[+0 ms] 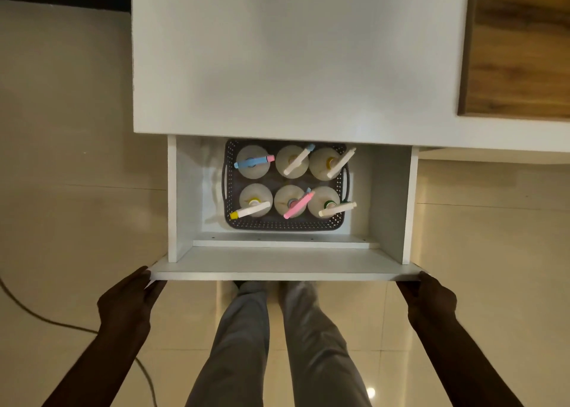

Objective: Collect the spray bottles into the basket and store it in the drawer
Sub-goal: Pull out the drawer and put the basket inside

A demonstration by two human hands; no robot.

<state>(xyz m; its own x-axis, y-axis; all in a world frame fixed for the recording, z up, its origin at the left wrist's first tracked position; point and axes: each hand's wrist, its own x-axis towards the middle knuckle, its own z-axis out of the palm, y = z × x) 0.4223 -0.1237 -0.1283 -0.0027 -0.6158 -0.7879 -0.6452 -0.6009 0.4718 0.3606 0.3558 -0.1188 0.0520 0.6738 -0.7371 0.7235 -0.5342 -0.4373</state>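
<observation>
Six pale round spray bottles [254, 162] stand upright in two rows of three inside the dark grey perforated plastic basket [287, 226], which sits on the floor of the open white wooden drawer [285, 266], towards its back. My left hand [129, 301] and right hand [430, 298] each curl around an end of the drawer's front panel, fingers under, thumb on top. An uneven shove could skew the drawer and jam it, or a hard one could slide the basket and tip bottles. The basket's long axis runs left to right, parallel to the front panel; the nozzles point various ways.
</observation>
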